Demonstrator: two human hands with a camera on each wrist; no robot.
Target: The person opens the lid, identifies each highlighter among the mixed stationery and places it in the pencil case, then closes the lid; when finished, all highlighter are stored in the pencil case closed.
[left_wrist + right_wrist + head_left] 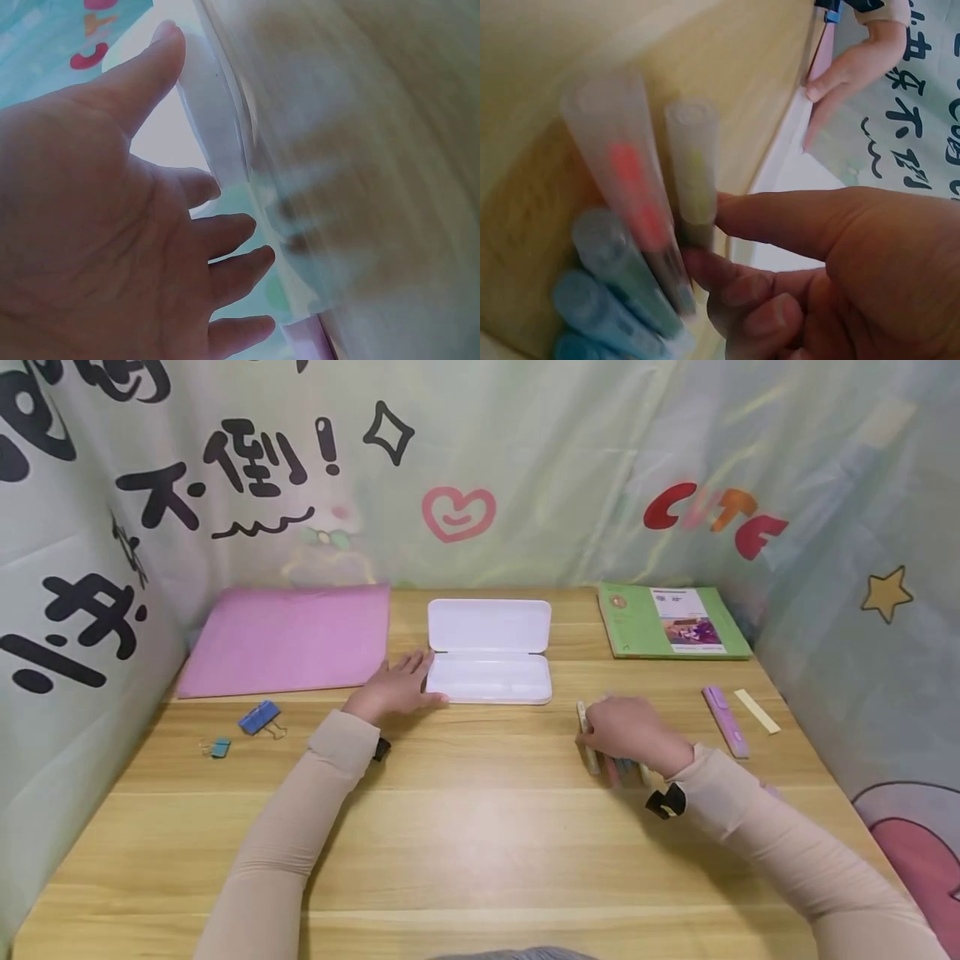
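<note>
An open white pencil case [489, 680] stands with its lid raised at the back middle. My left hand [393, 687] is at its left end with the fingers extended; in the left wrist view the thumb lies along the case's side [214, 112]. On the right, my right hand [630, 731] pinches a marker pen with a clear cap and yellow inside [694, 165] between thumb and finger. Beside it in the right wrist view lie a red marker [634, 187], a green marker [630, 266] and blue markers [604, 311]. The hand partly covers these in the head view.
Behind my left hand lies a pink folder [300, 643], with a blue binder clip [259, 717] and a small teal clip [221, 747] nearer. At right are a green book [637, 625], a purple highlighter [725, 722] and a cream strip [757, 711]. Printed curtains surround the table.
</note>
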